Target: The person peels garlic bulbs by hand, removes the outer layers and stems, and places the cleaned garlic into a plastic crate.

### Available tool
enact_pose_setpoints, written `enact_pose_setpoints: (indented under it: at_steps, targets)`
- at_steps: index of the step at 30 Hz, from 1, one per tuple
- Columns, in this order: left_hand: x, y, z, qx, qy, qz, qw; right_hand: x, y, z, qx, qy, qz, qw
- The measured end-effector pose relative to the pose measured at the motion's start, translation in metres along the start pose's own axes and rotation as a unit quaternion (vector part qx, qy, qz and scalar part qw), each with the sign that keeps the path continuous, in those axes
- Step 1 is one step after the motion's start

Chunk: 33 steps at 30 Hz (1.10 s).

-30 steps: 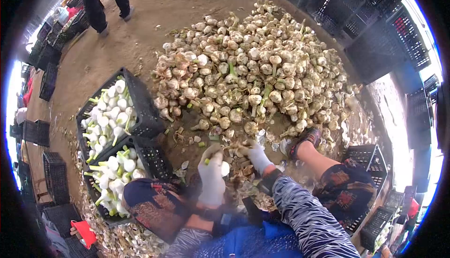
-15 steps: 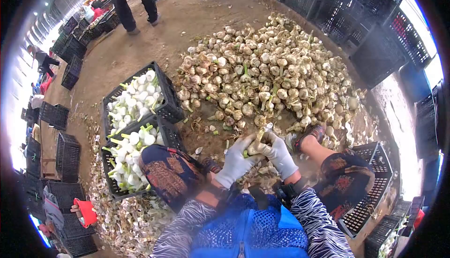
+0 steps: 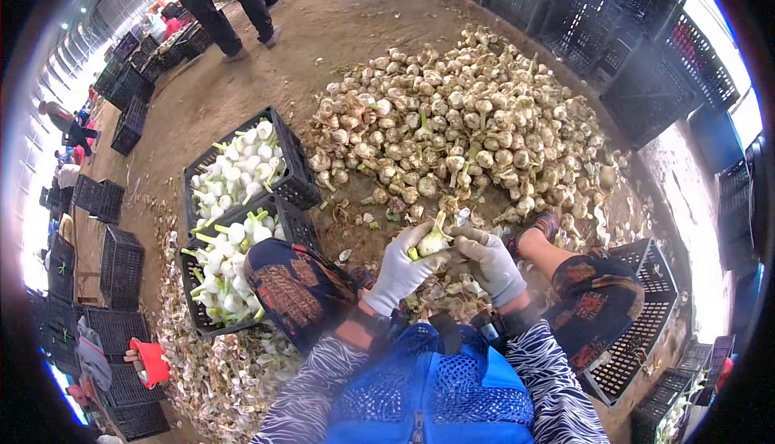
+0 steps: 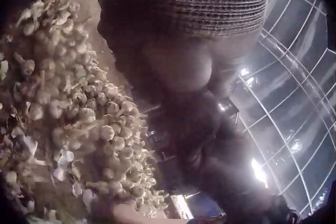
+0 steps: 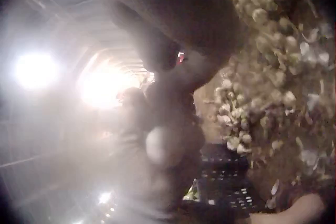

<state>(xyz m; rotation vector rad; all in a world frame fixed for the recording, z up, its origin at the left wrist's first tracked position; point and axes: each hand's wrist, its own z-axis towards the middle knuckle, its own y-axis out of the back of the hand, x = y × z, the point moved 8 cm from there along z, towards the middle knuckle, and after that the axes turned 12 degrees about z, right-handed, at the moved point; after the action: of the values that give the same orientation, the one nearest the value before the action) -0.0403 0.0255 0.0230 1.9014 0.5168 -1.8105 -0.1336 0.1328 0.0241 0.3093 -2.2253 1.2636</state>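
In the head view, the white-gloved left hand (image 3: 405, 266) holds a pale garlic bulb (image 3: 433, 242) with a short green stem, its fingers curled round the bulb's left side. Touching the same bulb from the right is the gloved right hand (image 3: 491, 265), thumb and fingers bent at its edge. Both wrist views are dim and blurred; a rounded bulb (image 4: 189, 66) shows under the knitted glove in the left one, and a pale bulb (image 5: 164, 145) in the right one. Beyond the hands lies a large heap of unpeeled garlic (image 3: 460, 121).
Two black crates (image 3: 297, 161) of white garlic stand at the left, beside the bent left knee. Another crate (image 3: 646, 323) is by the right leg. Loose skins (image 3: 218, 379) cover the floor. A person (image 3: 222, 0) stands at the back; stacked crates (image 3: 565, 8) line the back right.
The hands came together from apart, and the bulb between them now stands with its stem up. The view has shifted left, and the standing person has changed stance.
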Motion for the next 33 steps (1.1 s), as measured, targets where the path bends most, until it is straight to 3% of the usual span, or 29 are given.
enact_pose_setpoints:
  at_steps: [1,2,3,4,5,6,8,9,11,12,13,14,17,18,20,21,22,23,24,26,27,28,30,31,32,33]
  targets:
    - [-0.014,0.003,-0.001,-0.021,-0.076,0.169,0.983,0.000,-0.003,0.002,0.000,0.001,0.000,1.000]
    - [-0.027,0.001,-0.005,-0.040,-0.149,0.332,0.931,0.005,-0.007,0.003,-0.016,0.047,-0.144,0.988]
    - [-0.032,-0.001,-0.007,-0.038,-0.150,0.331,0.931,0.011,-0.010,0.002,-0.032,0.091,-0.284,0.954]
    - [-0.040,-0.005,-0.010,-0.040,-0.147,0.398,0.905,0.008,-0.008,0.004,-0.033,0.091,-0.284,0.954]
    - [-0.044,-0.008,-0.012,-0.043,-0.143,0.462,0.874,0.013,-0.007,0.005,-0.054,0.163,-0.420,0.891]
    - [-0.039,-0.008,-0.014,-0.044,-0.144,0.461,0.874,0.017,-0.010,0.003,-0.073,0.231,-0.544,0.804]
    - [-0.022,-0.004,-0.014,-0.028,-0.137,0.469,0.872,0.010,-0.005,0.003,-0.094,0.244,-0.525,0.810]
    - [-0.022,-0.009,-0.018,-0.003,-0.141,0.533,0.834,0.009,-0.003,0.005,-0.092,0.266,-0.530,0.800]
    - [-0.002,-0.006,-0.019,-0.020,-0.122,0.491,0.863,0.003,0.004,0.008,-0.110,0.260,-0.558,0.780]
    - [-0.011,-0.008,-0.019,-0.031,-0.144,0.536,0.831,0.007,-0.006,0.003,-0.132,0.272,-0.592,0.747]
    - [0.000,-0.011,-0.013,0.024,-0.050,0.547,0.836,0.004,0.000,0.007,-0.126,0.277,-0.575,0.759]
    - [-0.013,-0.012,-0.015,-0.015,-0.127,0.587,0.800,0.000,0.010,0.012,-0.141,0.303,-0.602,0.725]
    - [-0.039,-0.014,-0.019,-0.055,-0.163,0.564,0.808,0.007,0.011,0.011,-0.150,0.309,-0.567,0.749]
    - [-0.039,-0.014,-0.018,-0.087,-0.197,0.503,0.837,0.010,0.010,0.009,-0.145,0.300,-0.558,0.760]
    - [-0.034,-0.005,-0.013,-0.131,-0.221,0.445,0.858,0.003,0.026,0.018,-0.106,0.246,-0.430,0.862]
    - [0.004,0.000,0.001,-0.032,-0.007,0.093,0.995,0.000,0.020,0.014,-0.103,0.217,-0.369,0.898]
    - [0.032,-0.023,-0.003,0.075,0.202,-0.281,0.935,-0.002,0.016,0.010,-0.102,0.186,-0.306,0.928]
    - [0.028,-0.041,-0.009,0.151,0.267,-0.491,0.815,-0.008,0.020,0.013,-0.097,0.184,-0.308,0.928]
    - [0.026,-0.042,-0.007,0.148,0.263,-0.491,0.817,-0.014,0.030,0.020,-0.087,0.187,-0.264,0.942]
    - [0.039,-0.033,-0.004,0.011,0.295,-0.381,0.876,-0.016,0.034,0.026,-0.072,0.190,-0.219,0.954]
    - [0.053,-0.029,-0.001,0.020,0.274,-0.307,0.911,-0.015,0.037,0.025,-0.096,0.199,-0.216,0.951]
    - [0.056,-0.024,0.003,0.063,0.186,-0.237,0.951,-0.014,0.039,0.021,-0.120,0.206,-0.214,0.947]
    - [0.008,-0.014,-0.006,-0.066,0.117,-0.077,0.988,-0.007,0.033,0.015,-0.134,0.214,-0.244,0.936]
    - [0.018,-0.016,-0.005,-0.068,0.119,-0.074,0.988,0.000,0.021,0.011,-0.113,0.263,-0.406,0.868]
    - [0.039,-0.016,-0.005,-0.086,0.136,-0.109,0.981,0.001,0.006,0.006,-0.088,0.304,-0.553,0.771]
    - [0.056,-0.013,-0.003,-0.103,0.153,-0.145,0.972,0.003,-0.003,0.005,-0.062,0.312,-0.571,0.756]
